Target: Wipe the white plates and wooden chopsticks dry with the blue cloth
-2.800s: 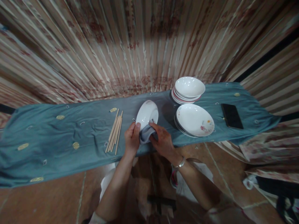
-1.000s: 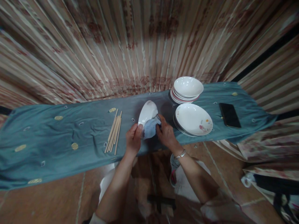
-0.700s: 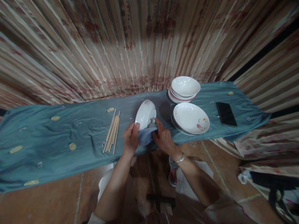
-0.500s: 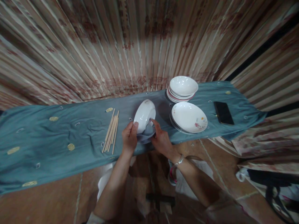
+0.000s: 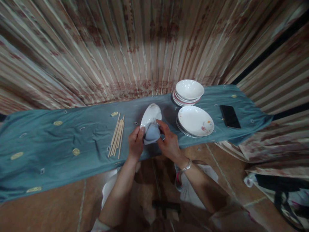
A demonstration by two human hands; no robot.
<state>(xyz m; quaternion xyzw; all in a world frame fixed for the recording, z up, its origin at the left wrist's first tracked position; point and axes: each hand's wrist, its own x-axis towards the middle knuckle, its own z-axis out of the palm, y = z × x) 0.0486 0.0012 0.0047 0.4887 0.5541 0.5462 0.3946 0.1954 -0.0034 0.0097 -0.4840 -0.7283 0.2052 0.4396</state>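
Note:
A white plate (image 5: 150, 115) is held tilted above the cloth-covered table, between my two hands. My left hand (image 5: 136, 141) grips its left edge, thumb on the inner face and the other fingers out of sight behind it. A light blue-grey cloth (image 5: 152, 132) covers the lower part of the plate. My right hand (image 5: 169, 141) holds this cloth at the right edge, fingers bent against the plate. To the left of my left hand lie several wooden chopsticks (image 5: 117, 137), loosely side by side. Right of my right hand stands a stack of white flower-patterned plates (image 5: 195, 120).
Behind the plates stands a stack of white bowls (image 5: 189, 90). A black phone (image 5: 229, 116) lies toward the right end of the table. The teal tablecloth (image 5: 58, 145) runs far to the left, and a pleated curtain (image 5: 145, 48) hangs behind the table.
The plate in my hands has turned, and more of the blue-grey cloth shows spread over its lower part. My right hand has shifted slightly. The stacks, chopsticks and phone stay put.

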